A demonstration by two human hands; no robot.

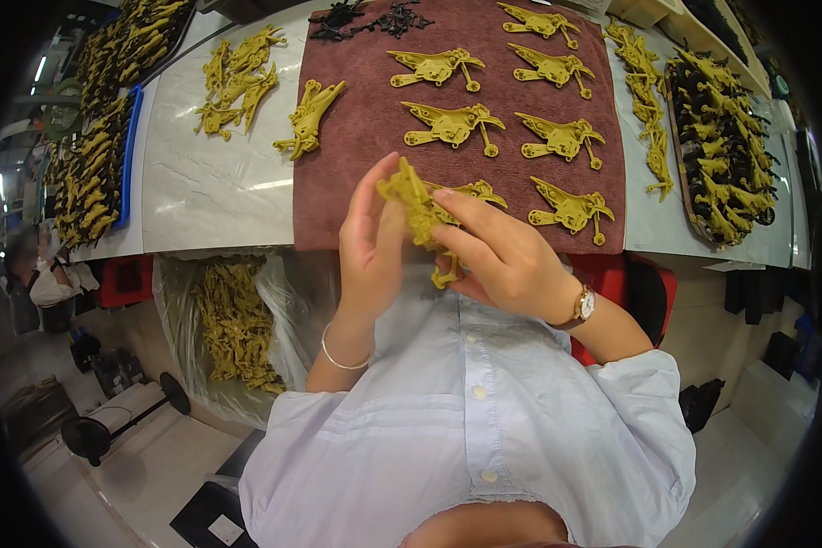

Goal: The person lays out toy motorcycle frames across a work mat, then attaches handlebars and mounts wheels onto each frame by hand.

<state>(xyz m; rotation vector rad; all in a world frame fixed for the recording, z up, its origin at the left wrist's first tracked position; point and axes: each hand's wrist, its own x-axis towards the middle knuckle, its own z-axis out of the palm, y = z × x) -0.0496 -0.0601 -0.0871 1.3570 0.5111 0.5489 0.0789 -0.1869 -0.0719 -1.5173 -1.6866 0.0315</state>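
Note:
Over the near edge of the maroon cloth, both hands are around a small bundle of yellow-green plastic parts, partly smeared by motion. My left hand is closed along the bundle's left side, its fingers pointing up. From the right, my right hand grips the same parts between thumb and fingers; its thumb is partly hidden. Just beyond my fingers lies one yellow beak-shaped part, partly covered by my right hand. More such parts lie flat in two columns on the cloth, each with a short arm and round end.
Loose yellow parts lie on the left of the table, with one on the cloth's left edge. Black pieces lie at the back. Filled trays stand at the right and left. Below left is a plastic bag of yellow parts.

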